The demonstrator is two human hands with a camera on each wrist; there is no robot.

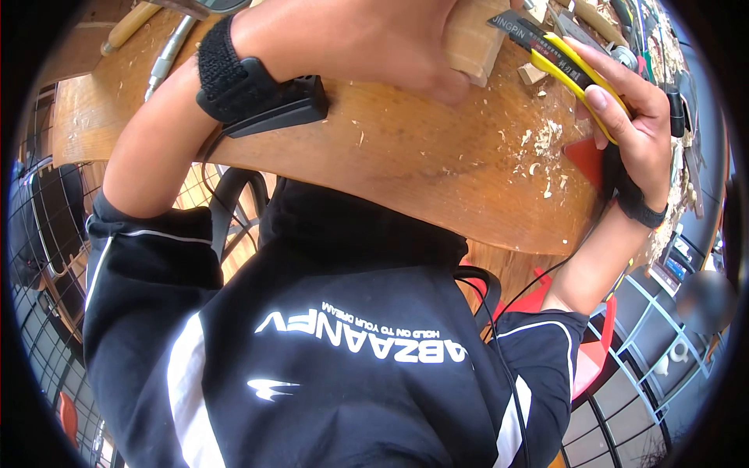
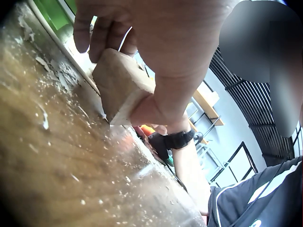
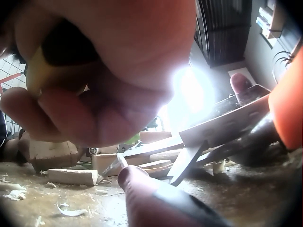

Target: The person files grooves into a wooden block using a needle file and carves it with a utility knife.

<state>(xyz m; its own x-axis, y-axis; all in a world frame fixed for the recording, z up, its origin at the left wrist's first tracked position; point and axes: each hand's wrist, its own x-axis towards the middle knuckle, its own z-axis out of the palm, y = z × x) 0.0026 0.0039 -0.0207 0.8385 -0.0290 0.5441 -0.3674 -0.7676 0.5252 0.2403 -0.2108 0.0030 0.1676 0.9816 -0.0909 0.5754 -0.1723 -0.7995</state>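
Note:
A pale wooden block point(image 1: 474, 48) is gripped by the left hand point(image 1: 367, 39) over the tabletop. The left wrist view shows the block point(image 2: 120, 85) with its angled faces, the thumb on its near side and the left hand point(image 2: 165, 42) above. The right hand point(image 1: 641, 129) holds a yellow-and-black utility knife point(image 1: 573, 69), thumb along its side, with its front end close to the block. In the right wrist view, curled fingers of the right hand point(image 3: 94, 99) wrap the knife's handle point(image 3: 66, 47); whether the blade touches the block is unclear.
Wood shavings point(image 1: 546, 140) lie on the brown wooden table point(image 1: 374, 148). A small offcut point(image 1: 532, 74) is beside the knife, with tools and scraps behind it. A metal tool point(image 1: 168, 58) and a wooden handle point(image 1: 131, 27) lie at the left. A cable hangs over the table's near edge.

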